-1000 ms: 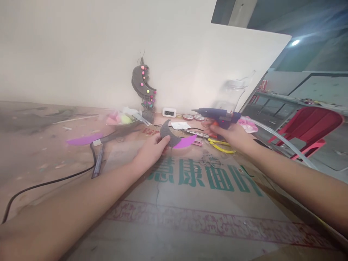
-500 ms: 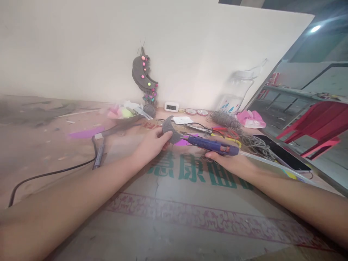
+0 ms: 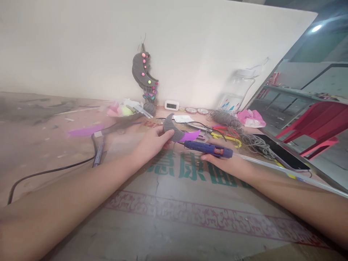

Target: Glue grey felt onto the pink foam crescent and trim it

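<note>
Since the earlier frames: gun [image 3: 203,148] down and left from the right side, now angled under the crescent [image 3: 174,128]; crescent turned a little, more of its purple end [image 3: 191,136] in view than half a second ago.

Crescent mid-view, off the surface, grey yarn wound over most of it, purple end bare at 4 o'clock. Left hand [image 3: 156,141] at its 8 o'clock, narrow pinch, thumb across the grey part. Right hand [image 3: 231,161] at 4 o'clock, closed round the gun; trigger finger hidden, so cannot tell if it is pressing. Nozzle just beside the lower edge — contact not certain. Clear stick [image 3: 258,159] trails from the gun's rear toward 4 o'clock.

Farther out, from the crescent: clock [image 3: 171,105] at 12, beaded moon [image 3: 140,70] at 11, jar [image 3: 236,90] at 2, loose yarn [image 3: 225,119] near 3, phone [image 3: 284,152] between 3 and 4, pen [image 3: 98,150] between 8 and 9.

Risks, my judgement: nozzle close to left fingertips — a slip leftward could burn. Slack pinch might let the winding loosen. An unsteady right wrist could smear glue on the purple; the long stick might catch the yarn.
</note>
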`<move>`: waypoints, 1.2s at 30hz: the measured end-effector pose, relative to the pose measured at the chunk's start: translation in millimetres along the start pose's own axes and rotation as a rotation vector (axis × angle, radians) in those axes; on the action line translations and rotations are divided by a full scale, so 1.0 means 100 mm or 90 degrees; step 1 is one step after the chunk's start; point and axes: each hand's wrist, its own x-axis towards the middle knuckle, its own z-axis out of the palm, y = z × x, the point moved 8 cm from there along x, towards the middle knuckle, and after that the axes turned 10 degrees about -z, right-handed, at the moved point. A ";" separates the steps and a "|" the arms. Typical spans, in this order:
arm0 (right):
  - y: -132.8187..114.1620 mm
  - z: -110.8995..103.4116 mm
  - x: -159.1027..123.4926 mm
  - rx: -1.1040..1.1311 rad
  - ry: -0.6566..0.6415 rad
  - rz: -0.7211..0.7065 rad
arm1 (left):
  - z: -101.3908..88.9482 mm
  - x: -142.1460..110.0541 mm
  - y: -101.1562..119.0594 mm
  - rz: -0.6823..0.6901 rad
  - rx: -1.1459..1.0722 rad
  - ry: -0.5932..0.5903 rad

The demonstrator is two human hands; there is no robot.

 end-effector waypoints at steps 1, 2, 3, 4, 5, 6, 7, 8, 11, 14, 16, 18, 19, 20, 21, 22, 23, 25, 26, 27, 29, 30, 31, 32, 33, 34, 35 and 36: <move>0.00 0.01 0.00 -0.001 0.001 -0.004 | 0.00 -0.01 0.00 0.003 0.009 0.003; 0.00 0.01 0.00 0.004 0.003 -0.007 | 0.00 -0.01 0.01 0.003 0.017 0.005; 0.00 0.01 0.00 0.011 0.006 -0.007 | -0.01 -0.02 0.01 0.003 0.024 0.007; 0.01 0.02 0.00 0.019 0.010 -0.006 | -0.01 -0.02 0.02 0.001 0.030 0.008; 0.01 0.02 0.00 0.026 0.012 -0.005 | -0.01 -0.02 0.02 -0.001 0.033 0.009; 0.01 0.02 0.00 0.028 0.011 -0.004 | -0.01 -0.02 0.03 -0.004 0.034 0.009; 0.02 0.02 -0.01 0.022 0.009 -0.001 | -0.01 -0.02 0.03 -0.006 0.034 0.008; 0.02 0.02 -0.01 0.010 0.010 0.003 | -0.01 -0.02 0.03 -0.006 0.032 0.009; 0.02 0.01 -0.01 -0.016 0.010 0.008 | -0.02 -0.02 0.02 -0.010 0.030 0.012; 0.01 0.01 0.00 -0.021 -0.003 0.006 | -0.03 -0.03 0.02 -0.008 0.044 0.014; 0.01 0.02 0.00 -0.026 -0.015 0.007 | -0.03 -0.03 0.03 -0.005 0.055 0.017; 0.01 0.03 0.01 -0.028 -0.023 0.005 | -0.02 -0.04 0.04 -0.003 0.060 0.014; 0.01 0.04 0.01 -0.027 -0.025 0.003 | -0.01 -0.04 0.04 -0.001 0.059 0.011; 0.00 0.04 0.01 -0.027 -0.024 0.001 | -0.01 -0.04 0.05 0.000 0.056 0.008; 0.00 0.04 0.01 -0.029 -0.022 -0.001 | 0.00 -0.04 0.05 0.000 0.053 0.005; -0.01 0.03 0.01 -0.031 -0.019 -0.001 | 0.00 -0.04 0.05 0.001 0.050 0.002; -0.01 0.03 0.01 -0.034 -0.017 -0.001 | 0.00 -0.04 0.06 0.002 0.046 0.002; -0.02 0.02 0.02 -0.041 -0.019 -0.001 | 0.00 -0.04 0.06 0.005 0.041 0.000; -0.01 0.02 0.02 -0.044 -0.021 0.000 | 0.00 -0.04 0.06 0.005 0.042 -0.002; -0.01 0.02 0.02 -0.047 -0.023 0.002 | 0.00 -0.05 0.06 0.006 0.045 -0.003; 0.00 0.02 0.02 -0.049 -0.024 0.003 | 0.00 -0.05 0.05 0.007 0.052 -0.004; 0.00 0.02 0.02 -0.049 -0.024 0.003 | 0.01 -0.05 0.05 0.007 0.051 -0.005; -0.01 0.02 0.02 -0.048 -0.023 0.002 | 0.01 -0.04 0.05 0.008 0.048 -0.006; -0.01 0.02 0.02 -0.048 -0.023 0.000 | 0.01 -0.04 0.05 0.007 0.043 -0.007; -0.01 0.02 0.02 -0.050 -0.024 -0.001 | 0.01 -0.04 0.04 0.006 0.038 -0.007; -0.02 0.02 0.03 -0.052 -0.024 -0.001 | 0.01 -0.04 0.04 0.003 0.034 -0.008; -0.03 0.02 0.03 -0.054 -0.024 -0.002 | 0.01 -0.04 0.04 0.001 0.033 -0.006; -0.03 0.02 0.03 -0.054 -0.025 -0.002 | 0.01 -0.04 0.04 -0.001 0.033 -0.004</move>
